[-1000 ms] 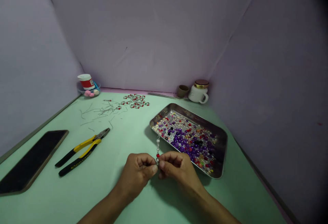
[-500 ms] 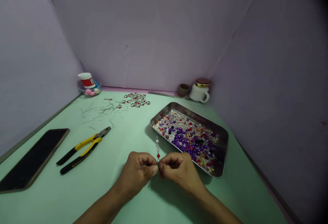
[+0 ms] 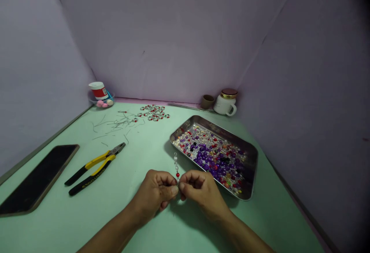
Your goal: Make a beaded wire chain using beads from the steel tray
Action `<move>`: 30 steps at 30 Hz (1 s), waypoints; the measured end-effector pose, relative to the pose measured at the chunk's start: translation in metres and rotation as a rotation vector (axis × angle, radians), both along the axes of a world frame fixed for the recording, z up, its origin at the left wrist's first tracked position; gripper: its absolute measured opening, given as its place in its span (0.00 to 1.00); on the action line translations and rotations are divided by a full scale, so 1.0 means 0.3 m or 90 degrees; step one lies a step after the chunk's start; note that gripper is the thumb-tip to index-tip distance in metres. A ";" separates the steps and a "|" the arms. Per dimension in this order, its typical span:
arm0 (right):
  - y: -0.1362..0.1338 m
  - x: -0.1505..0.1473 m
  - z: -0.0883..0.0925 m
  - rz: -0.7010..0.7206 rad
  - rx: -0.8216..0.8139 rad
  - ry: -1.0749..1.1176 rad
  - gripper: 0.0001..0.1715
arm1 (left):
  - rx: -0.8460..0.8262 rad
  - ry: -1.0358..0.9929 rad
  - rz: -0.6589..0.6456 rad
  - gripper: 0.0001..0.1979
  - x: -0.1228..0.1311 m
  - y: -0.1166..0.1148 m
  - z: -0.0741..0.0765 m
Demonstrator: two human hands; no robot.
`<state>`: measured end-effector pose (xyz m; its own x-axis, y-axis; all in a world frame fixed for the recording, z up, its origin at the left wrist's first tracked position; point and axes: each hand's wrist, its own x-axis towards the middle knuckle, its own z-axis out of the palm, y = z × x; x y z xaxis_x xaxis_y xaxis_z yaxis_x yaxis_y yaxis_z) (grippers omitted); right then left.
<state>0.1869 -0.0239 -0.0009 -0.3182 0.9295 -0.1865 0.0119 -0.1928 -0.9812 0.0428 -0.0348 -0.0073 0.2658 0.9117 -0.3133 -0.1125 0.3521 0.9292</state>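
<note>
Beaded strand (image 3: 175, 164) tilted further left, left hand (image 3: 153, 192) and right hand (image 3: 204, 193), grip clamped on its end, steel tray (image 3: 224, 130) beside

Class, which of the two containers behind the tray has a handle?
The white mug, with the gold-rimmed lid; the small brown cup left of it shows none.

end of bead strand (image 3: 175, 163) hidden btwn left hand (image 3: 153, 193) & right hand (image 3: 202, 193)
</note>
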 end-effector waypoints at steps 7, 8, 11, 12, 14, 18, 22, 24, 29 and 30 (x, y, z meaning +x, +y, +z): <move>0.002 -0.003 0.005 0.003 -0.027 0.043 0.04 | 0.022 0.006 -0.021 0.06 -0.008 0.000 -0.007; 0.002 -0.004 0.005 -0.005 -0.033 0.050 0.05 | 0.030 0.014 -0.018 0.06 -0.008 0.001 -0.004; 0.001 -0.007 0.004 -0.025 -0.049 0.075 0.08 | 0.046 0.056 0.007 0.06 -0.003 0.005 0.015; 0.001 -0.007 0.003 -0.026 -0.053 0.078 0.10 | 0.049 0.073 0.014 0.06 0.000 0.007 0.022; 0.001 -0.008 -0.002 -0.028 -0.057 0.079 0.13 | 0.054 0.100 0.019 0.06 0.006 0.008 0.032; 0.004 -0.009 -0.009 -0.042 -0.054 0.064 0.17 | 0.070 0.136 -0.018 0.07 0.014 0.006 0.032; 0.001 -0.014 -0.004 -0.052 -0.025 0.005 0.16 | 0.130 0.182 -0.020 0.07 0.021 -0.007 0.025; -0.004 -0.017 0.003 -0.061 -0.010 -0.009 0.15 | 0.173 0.245 -0.002 0.07 0.026 -0.017 0.025; -0.006 -0.021 0.007 -0.082 -0.010 -0.001 0.15 | 0.343 0.359 0.053 0.09 0.034 -0.030 0.026; -0.004 -0.020 0.003 -0.080 -0.019 0.007 0.15 | 0.328 0.350 0.054 0.09 0.033 -0.029 0.025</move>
<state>0.1809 -0.0252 0.0001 -0.2016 0.9561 -0.2125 -0.0245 -0.2218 -0.9748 0.0527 -0.0434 0.0002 0.1171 0.9890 0.0899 0.4072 -0.1304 0.9040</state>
